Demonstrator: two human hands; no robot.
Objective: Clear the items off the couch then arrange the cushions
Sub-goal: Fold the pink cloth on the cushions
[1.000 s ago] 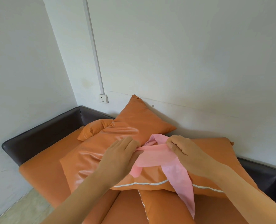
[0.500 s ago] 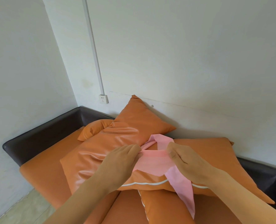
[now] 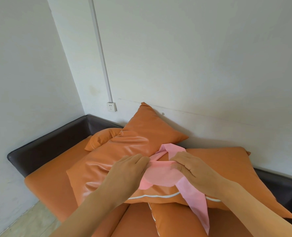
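Observation:
A pink cloth (image 3: 160, 175) lies across a pile of orange cushions on the couch (image 3: 44, 187). My left hand (image 3: 129, 170) pinches the cloth's left edge and my right hand (image 3: 191, 168) pinches its right side, with a fold stretched between them. A long pink strip (image 3: 198, 209) hangs down toward me under my right wrist. The big shiny cushion (image 3: 114, 154) lies under my left hand. A second cushion (image 3: 227, 161) lies to the right and a third (image 3: 174, 221) sits in front, partly hidden by my arms.
The couch has a dark brown backrest (image 3: 44, 144) along the left and rear walls. A wall socket (image 3: 111, 106) and a white cable duct (image 3: 99, 48) sit in the corner. A strip of pale floor (image 3: 30, 223) shows at lower left.
Both hands have drawn slightly closer together on the pink cloth, folding its top part over. The cushions have stayed put.

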